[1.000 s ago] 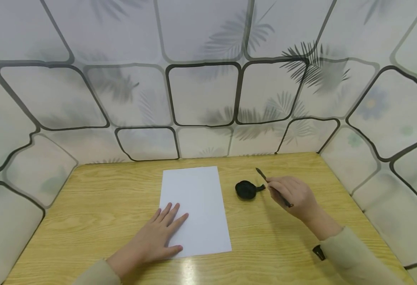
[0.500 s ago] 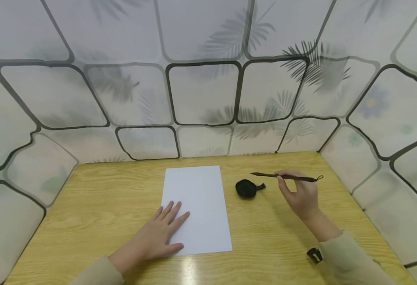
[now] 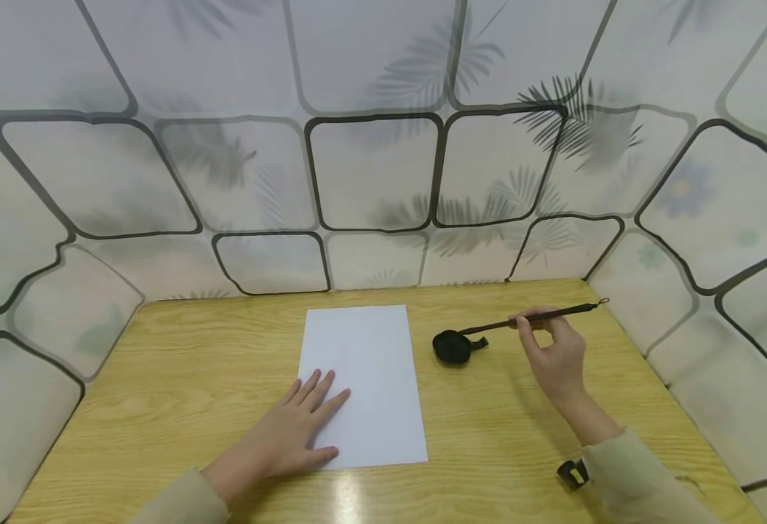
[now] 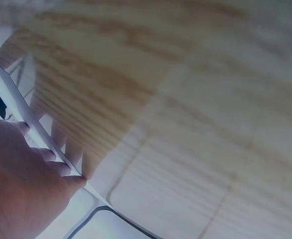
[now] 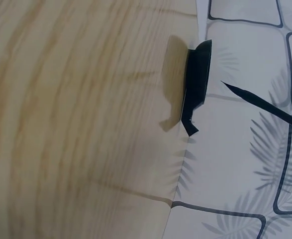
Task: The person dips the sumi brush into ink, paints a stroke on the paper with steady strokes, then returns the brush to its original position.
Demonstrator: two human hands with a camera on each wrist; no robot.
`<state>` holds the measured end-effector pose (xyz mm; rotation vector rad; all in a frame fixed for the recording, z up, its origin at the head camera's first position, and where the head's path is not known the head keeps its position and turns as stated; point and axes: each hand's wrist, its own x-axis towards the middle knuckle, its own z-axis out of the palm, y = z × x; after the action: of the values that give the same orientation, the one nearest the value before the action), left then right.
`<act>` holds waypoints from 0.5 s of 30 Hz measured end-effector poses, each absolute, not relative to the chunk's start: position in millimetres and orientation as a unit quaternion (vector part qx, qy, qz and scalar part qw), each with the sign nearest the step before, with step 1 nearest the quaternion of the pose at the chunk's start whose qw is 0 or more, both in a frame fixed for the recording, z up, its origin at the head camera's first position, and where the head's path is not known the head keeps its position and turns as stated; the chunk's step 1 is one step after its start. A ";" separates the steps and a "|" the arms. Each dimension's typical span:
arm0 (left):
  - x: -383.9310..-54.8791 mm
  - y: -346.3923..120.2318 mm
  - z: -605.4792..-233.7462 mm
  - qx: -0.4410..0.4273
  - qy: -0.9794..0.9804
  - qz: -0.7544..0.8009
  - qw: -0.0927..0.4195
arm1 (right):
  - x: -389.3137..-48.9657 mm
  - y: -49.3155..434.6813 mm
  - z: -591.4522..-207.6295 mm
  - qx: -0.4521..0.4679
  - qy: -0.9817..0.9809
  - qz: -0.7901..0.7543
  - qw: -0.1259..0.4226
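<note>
In the head view my left hand lies with spread fingers on the lower left part of a white sheet of paper. My right hand pinches a dark writing brush between thumb and fingers, its looped end pointing up and right. The brush tip overlaps the rim of a small black ink dish with a short handle, right of the paper. In the right wrist view the brush tip shows close beside the dish, and only a sliver of my hand shows at the edge.
The wood-grain table spreads under everything. A pale wall covering with dark outlined shapes and leaf prints stands behind the table and along both sides. A small black device is at the right sleeve.
My right hand has turned the brush from a steep slant through level, so the looped end points up right and the tip has come to the dish. The left hand has stayed on the paper.
</note>
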<state>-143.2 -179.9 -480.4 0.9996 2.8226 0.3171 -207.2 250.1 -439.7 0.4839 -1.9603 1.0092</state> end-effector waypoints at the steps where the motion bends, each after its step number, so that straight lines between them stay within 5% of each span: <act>1: -143.6 -179.8 -480.7 0.333 0.934 0.108 0.062 | -207.9 249.9 -440.3 0.192 -0.785 0.408 0.425; 15: -147.0 -175.7 -484.3 0.336 0.934 0.105 0.063 | -210.7 245.6 -451.2 0.141 -0.802 0.447 0.369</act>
<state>-147.0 -175.7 -484.3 1.0156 2.8224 0.3178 -210.7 245.6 -451.2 0.3631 -2.0596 1.1486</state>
